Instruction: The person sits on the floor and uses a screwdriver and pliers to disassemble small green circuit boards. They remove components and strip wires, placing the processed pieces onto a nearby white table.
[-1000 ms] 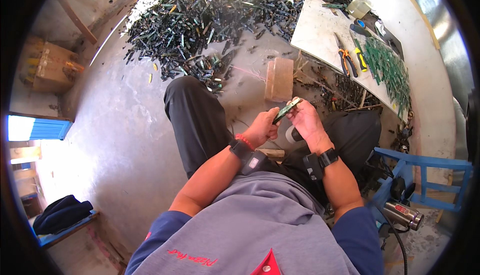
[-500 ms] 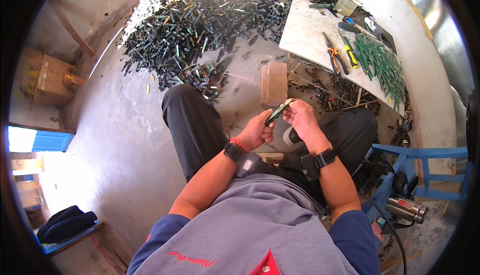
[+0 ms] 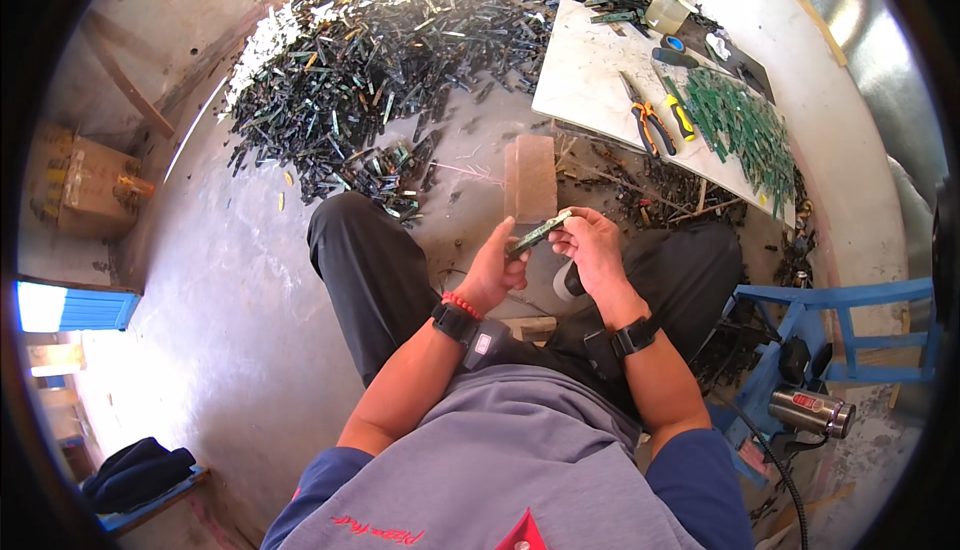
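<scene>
Between my knees, my left hand (image 3: 490, 270) grips the lower end of a narrow green-and-dark strip (image 3: 538, 236), which looks like a thin circuit board. Its thumb points up along the strip's side. The fingertips of my right hand (image 3: 592, 248) pinch the upper, paler end. The strip tilts up toward the right, and its fine detail is too small to tell. Just beyond my hands lies a reddish-brown brick-like block (image 3: 532, 178).
A large heap of dark strips (image 3: 340, 90) covers the floor ahead. On a white board (image 3: 580, 70) at right lie orange-handled pliers (image 3: 648, 115), a yellow-handled tool (image 3: 681, 120) and many green strips (image 3: 740, 130). A blue chair (image 3: 830, 310) and steel flask (image 3: 812, 411) stand nearer.
My view has shifted slightly, so the surroundings sit further left. The strip lies flatter than before, and my left thumb is straighter. Both hands keep hold of it.
</scene>
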The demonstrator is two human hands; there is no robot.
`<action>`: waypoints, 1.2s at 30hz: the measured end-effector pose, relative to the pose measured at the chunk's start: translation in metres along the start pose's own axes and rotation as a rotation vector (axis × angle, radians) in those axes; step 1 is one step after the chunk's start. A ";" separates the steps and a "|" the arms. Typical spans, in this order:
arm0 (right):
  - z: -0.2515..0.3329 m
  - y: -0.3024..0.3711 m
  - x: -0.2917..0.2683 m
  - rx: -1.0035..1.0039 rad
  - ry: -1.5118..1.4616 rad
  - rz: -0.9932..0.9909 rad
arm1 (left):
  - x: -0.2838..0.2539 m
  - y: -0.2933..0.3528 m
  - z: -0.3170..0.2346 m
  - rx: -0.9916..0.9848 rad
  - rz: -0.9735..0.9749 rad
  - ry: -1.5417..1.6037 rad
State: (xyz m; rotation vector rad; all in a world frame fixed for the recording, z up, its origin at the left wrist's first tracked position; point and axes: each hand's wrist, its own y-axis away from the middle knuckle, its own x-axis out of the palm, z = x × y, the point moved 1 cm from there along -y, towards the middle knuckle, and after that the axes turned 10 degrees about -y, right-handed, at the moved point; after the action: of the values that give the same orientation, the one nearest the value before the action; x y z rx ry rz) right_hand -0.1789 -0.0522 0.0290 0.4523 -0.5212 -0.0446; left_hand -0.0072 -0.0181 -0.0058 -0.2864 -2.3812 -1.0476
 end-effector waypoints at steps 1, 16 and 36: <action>0.001 0.002 0.002 -0.022 0.005 -0.013 | -0.001 -0.001 -0.003 0.017 -0.025 0.000; -0.021 0.034 0.014 -0.242 -0.075 -0.029 | 0.002 -0.006 -0.004 0.187 -0.081 0.070; -0.030 0.045 0.022 -0.132 -0.187 -0.069 | 0.004 -0.016 -0.001 0.225 -0.165 0.113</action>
State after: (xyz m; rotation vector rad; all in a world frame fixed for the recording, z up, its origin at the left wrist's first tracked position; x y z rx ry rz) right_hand -0.1480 -0.0026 0.0354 0.3381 -0.6818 -0.1876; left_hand -0.0166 -0.0301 -0.0131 0.0490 -2.4230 -0.8316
